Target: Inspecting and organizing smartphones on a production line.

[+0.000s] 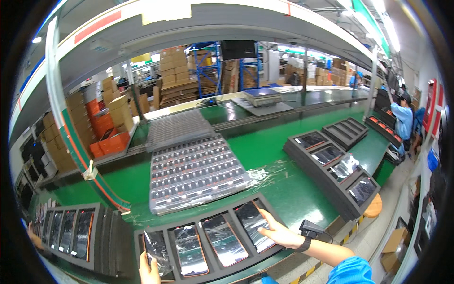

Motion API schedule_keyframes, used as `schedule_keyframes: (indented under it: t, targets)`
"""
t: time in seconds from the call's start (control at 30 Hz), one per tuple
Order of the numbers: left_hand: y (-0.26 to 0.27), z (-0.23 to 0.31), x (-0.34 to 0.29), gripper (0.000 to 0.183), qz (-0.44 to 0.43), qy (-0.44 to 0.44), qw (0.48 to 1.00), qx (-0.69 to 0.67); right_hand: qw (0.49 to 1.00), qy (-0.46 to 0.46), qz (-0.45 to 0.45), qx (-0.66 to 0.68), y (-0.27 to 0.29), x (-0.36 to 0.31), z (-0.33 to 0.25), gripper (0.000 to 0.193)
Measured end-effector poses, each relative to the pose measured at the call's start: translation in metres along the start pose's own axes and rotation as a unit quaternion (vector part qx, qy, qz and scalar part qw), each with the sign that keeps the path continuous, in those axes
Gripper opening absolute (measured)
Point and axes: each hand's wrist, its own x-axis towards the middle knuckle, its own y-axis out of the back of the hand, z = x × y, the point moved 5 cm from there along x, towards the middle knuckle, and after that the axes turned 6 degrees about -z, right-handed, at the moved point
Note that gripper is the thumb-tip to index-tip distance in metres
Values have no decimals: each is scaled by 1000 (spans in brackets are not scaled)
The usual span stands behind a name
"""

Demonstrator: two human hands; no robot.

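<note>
In front of me lies a dark grey foam tray (169,244) with a row of slots holding smartphones. My right hand (280,234) grips the right edge of the rightmost smartphone (250,220), its thumb over the dark glossy screen. At the tray's left end, my left hand (149,270) pinches the edge of another smartphone (157,248), which looks wrapped in clear film. Between them, two smartphones with orange edges, a middle-left one (188,248) and a middle-right one (224,240), rest in their slots. A dark band with a small black device (309,229) is around my right wrist.
Clear plastic trays (196,173) with rows of small parts stand beyond the foam tray. Stacked foam trays (116,244) are at left, beside another person's hand (34,236). More phone-filled foam (326,182) lies right. A post (78,137) rises at left; a co-worker (402,118) stands far right.
</note>
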Motion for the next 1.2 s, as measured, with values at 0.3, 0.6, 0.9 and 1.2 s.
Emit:
schedule_keyframes:
  t: [0.3,0.6,0.9,1.2]
  targets:
    - [33,25,-30,46,135,-171,927,305,993,-47,82,-77,78,-35,-10,74]
    - [58,-49,-11,42,91,-53,992,-69,912,-307,-25,272,34,-55,13,61]
    - [27,-25,-2,49,-112,49,818,-562,819,-93,205,528,81,-153,25,35]
    - [-62,47,-6,58,-400,-50,730,-551,759,336,443,339,205,-225,-57,44]
